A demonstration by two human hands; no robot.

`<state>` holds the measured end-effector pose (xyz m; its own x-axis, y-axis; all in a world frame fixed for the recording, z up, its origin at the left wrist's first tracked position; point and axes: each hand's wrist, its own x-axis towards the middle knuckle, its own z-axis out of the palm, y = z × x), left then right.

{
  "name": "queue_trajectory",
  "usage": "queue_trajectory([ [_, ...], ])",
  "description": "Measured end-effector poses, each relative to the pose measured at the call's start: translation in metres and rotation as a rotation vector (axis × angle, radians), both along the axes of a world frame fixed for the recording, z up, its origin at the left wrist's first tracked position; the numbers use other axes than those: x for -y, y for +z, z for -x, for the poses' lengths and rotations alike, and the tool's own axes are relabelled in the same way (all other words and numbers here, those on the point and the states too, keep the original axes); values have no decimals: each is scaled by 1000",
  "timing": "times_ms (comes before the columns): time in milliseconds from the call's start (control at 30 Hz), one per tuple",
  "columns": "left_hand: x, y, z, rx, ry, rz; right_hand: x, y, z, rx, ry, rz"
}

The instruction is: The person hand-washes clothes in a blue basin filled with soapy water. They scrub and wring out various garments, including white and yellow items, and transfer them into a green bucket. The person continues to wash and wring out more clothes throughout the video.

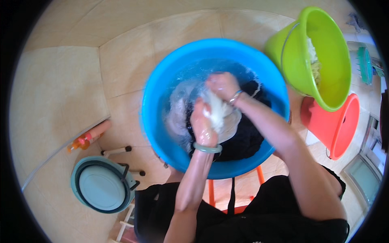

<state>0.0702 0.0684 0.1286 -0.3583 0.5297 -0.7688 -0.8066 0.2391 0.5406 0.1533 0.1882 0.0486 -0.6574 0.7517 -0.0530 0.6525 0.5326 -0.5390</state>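
A large blue basin (156, 135) of sudsy water stands in front of me. White wet cloth (217, 115) is bunched between my two hands above the water. My right hand (223, 85), a bracelet at its wrist, is closed on the upper end of the cloth, its fingers blurred. My left hand (204, 123), with a pale green bangle at the wrist, wraps the cloth's left side. Black fabric (247, 139) lies in the basin under and right of my hands. Pale, whitish fabric (180, 103) floats at the left; its kind is unclear.
At the right, a lime-green bucket (283, 52) holding whitish cloth stands against a coral bucket (338, 127). A folded grey-green tub (101, 188) is at lower left. Bottles (87, 137) lie near the left wall. Orange stool legs (211, 192) show below the basin.
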Motion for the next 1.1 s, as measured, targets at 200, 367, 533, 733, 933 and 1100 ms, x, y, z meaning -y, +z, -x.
queue_trajectory([
  [200, -14, -31, 61, 359, 31, -399, -16, -6, -5, -277, -502, 358],
  [367, -9, -79, 66, 9, 83, -250, 7, -36, -7, 5, 75, 92],
  [533, -29, -95, 53, 213, 35, -281, -5, -69, -4, -145, -269, 239],
  [733, -14, -74, 71, 512, 3, -419, 86, 79, 20, -344, 339, 100],
  [933, -9, -31, 41, 665, -42, -725, 101, 130, 30, -478, 174, -81],
  [1100, 7, -8, 33, 417, 102, -582, 108, 147, 34, -443, 42, -122],
])
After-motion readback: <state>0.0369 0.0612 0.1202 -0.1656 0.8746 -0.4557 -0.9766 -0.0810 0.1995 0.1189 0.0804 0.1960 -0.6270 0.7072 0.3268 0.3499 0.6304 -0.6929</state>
